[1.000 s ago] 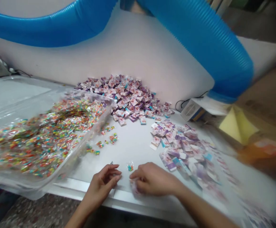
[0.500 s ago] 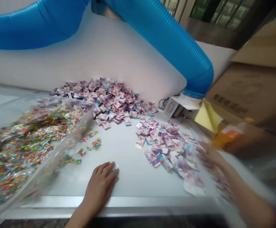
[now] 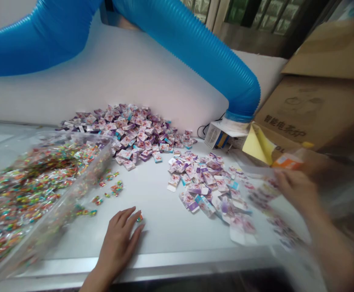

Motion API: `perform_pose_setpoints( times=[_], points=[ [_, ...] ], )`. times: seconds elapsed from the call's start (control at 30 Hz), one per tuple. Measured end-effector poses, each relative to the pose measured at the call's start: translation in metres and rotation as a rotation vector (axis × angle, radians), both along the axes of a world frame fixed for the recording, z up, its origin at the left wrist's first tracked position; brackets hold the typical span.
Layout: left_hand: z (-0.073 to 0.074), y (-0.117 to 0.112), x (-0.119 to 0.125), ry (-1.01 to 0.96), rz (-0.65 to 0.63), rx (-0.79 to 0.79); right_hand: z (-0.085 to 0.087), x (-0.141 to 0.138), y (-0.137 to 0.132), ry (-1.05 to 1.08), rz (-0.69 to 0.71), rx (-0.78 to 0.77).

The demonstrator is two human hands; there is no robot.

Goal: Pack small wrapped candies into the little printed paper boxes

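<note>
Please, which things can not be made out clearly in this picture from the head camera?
- Right hand: motion blur hides how its fingers grip.
- Orange-labelled item near it: blurred, so its kind is unclear.
- Clear plastic tray: cut off by the left edge.
- Small packet by the left hand: too small to read.
- Purple-and-white packets: print too small to read.

A small packing workshop: steel-edged bench (image 3: 146,269), blue corrugated duct (image 3: 192,48), cardboard cartons (image 3: 313,109).

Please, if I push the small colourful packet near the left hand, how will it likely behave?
The clear packet by the left hand looks light and floppy, so it would probably slide, not roll. Its glossy film may feel slippery, and the lumpy contents may shift.
</note>
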State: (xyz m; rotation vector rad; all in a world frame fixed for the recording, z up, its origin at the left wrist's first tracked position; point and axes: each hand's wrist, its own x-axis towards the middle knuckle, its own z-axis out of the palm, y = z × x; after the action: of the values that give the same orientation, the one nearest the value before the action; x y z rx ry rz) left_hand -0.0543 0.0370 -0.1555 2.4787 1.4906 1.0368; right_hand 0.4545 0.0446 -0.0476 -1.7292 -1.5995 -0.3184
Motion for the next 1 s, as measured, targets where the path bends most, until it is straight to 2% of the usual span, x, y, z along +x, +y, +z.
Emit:
perform_pose_setpoints(
  times=[0.03,0.07,0.1,0.17,0.23,0.3,0.37,0.43,0.57,0.7,0.8,0.87,0.93,1.0],
  points=[
    [0.011,-0.004,0.007,-0.068,0.01,0.0,0.022,-0.017,-0.009,-0.097,-0.088,0.032],
    [0.025,-0.009,0.015,-0.145,0.011,-0.001,0.041,-0.038,-0.019,-0.167,-0.07,0.017],
    [0.039,-0.015,0.026,-0.21,-0.002,-0.031,0.058,-0.064,-0.028,-0.188,-0.009,0.058],
    [0.067,-0.028,0.05,-0.322,-0.071,-0.128,0.077,-0.123,-0.042,-0.191,0.29,-0.008],
    [0.086,-0.038,0.072,-0.406,-0.169,-0.27,0.074,-0.18,-0.048,-0.108,0.629,-0.123],
    [0.093,-0.044,0.085,-0.484,-0.224,-0.452,0.056,-0.226,-0.047,0.027,0.828,-0.224],
    [0.089,-0.044,0.083,-0.579,-0.227,-0.639,0.033,-0.255,-0.039,0.131,0.913,-0.273],
    [0.081,-0.042,0.071,-0.677,-0.21,-0.768,0.013,-0.269,-0.031,0.204,0.941,-0.354],
    [0.069,-0.041,0.046,-0.806,-0.235,-0.921,-0.012,-0.282,-0.02,0.309,0.881,-0.502],
    [0.061,-0.043,0.044,-0.922,-0.281,-1.037,-0.02,-0.292,-0.016,0.338,0.853,-0.454],
    [0.048,-0.042,0.042,-1.015,-0.23,-1.127,-0.017,-0.292,-0.019,0.355,0.824,-0.43],
    [0.039,-0.041,0.037,-1.042,-0.107,-1.159,-0.016,-0.292,-0.025,0.347,0.84,-0.505],
    [0.035,-0.04,0.032,-1.061,0.001,-1.173,-0.021,-0.293,-0.031,0.319,0.879,-0.658],
    [0.036,-0.04,0.03,-1.067,-0.015,-1.183,-0.03,-0.296,-0.034,0.283,0.867,-0.742]
  ],
)
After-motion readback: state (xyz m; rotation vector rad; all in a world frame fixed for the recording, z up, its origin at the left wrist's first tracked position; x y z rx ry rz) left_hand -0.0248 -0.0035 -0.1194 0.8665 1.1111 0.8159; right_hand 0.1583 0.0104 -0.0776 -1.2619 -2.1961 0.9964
